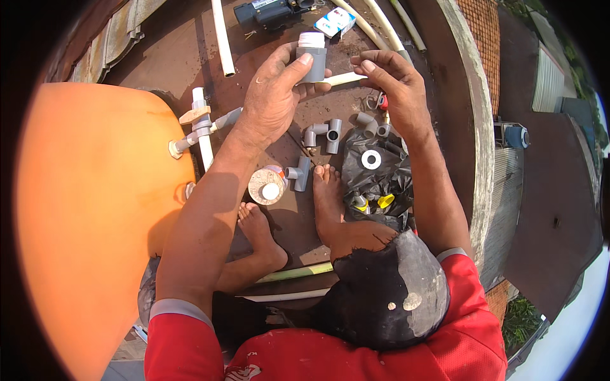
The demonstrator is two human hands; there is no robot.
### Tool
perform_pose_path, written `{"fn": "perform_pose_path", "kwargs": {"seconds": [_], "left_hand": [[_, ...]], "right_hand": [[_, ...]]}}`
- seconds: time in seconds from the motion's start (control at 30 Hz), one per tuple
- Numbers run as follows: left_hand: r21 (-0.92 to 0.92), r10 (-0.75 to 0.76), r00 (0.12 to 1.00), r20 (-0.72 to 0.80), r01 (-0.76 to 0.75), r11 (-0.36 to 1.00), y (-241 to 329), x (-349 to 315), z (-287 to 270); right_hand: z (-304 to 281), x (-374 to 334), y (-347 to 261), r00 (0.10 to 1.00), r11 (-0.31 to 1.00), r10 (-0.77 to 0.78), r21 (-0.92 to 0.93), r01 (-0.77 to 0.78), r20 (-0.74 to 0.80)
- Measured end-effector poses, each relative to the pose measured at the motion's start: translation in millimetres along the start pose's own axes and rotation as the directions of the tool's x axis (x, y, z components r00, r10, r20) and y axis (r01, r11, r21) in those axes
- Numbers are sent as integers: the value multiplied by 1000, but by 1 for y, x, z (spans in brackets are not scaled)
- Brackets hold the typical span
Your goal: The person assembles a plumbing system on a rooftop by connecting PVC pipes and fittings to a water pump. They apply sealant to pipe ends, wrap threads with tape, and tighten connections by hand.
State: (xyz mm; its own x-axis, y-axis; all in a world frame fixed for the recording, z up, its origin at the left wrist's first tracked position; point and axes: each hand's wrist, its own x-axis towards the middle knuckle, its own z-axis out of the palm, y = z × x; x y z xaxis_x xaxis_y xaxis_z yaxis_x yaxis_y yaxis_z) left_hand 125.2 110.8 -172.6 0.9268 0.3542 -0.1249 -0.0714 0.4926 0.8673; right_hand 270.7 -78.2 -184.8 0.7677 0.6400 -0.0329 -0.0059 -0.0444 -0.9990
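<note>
My left hand [274,95] grips a grey PVC pipe adapter [311,64], thumb along its side. The adapter's white threaded end [311,40] points away from me; it looks wrapped in white tape. To the right and apart from it, my right hand [399,89] is raised with thumb and forefinger pinched together. Whatever it may hold is too small to make out. Below the hands, a black plastic bag [389,181] lies on the floor with a white ring-shaped roll [370,159] and a yellow piece [386,201] on it.
On my left stands a big orange tank [95,209] with a valve [197,117] and piping. Several grey fittings [298,174] and a round lidded can [265,186] lie near my feet. Farther off are a dark pump [270,14], a small box [335,23] and pipes [222,38]. A low wall [478,127] runs along the right.
</note>
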Motion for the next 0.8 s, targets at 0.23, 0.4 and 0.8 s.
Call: {"fn": "perform_pose_path", "kwargs": {"seconds": [0.23, 0.4, 0.8], "left_hand": [[-109, -187, 979, 78, 195, 975, 27, -74, -3], [351, -266, 961, -72, 274, 896, 47, -118, 27], [675, 40, 999, -10, -22, 738, 91, -193, 67]], "right_hand": [[-50, -114, 82, 984, 468, 134, -883, 42, 118], [-20, -147, 108, 972, 152, 126, -972, 176, 196], [-59, -142, -64, 934, 926, 306, -287, -247, 183]]}}
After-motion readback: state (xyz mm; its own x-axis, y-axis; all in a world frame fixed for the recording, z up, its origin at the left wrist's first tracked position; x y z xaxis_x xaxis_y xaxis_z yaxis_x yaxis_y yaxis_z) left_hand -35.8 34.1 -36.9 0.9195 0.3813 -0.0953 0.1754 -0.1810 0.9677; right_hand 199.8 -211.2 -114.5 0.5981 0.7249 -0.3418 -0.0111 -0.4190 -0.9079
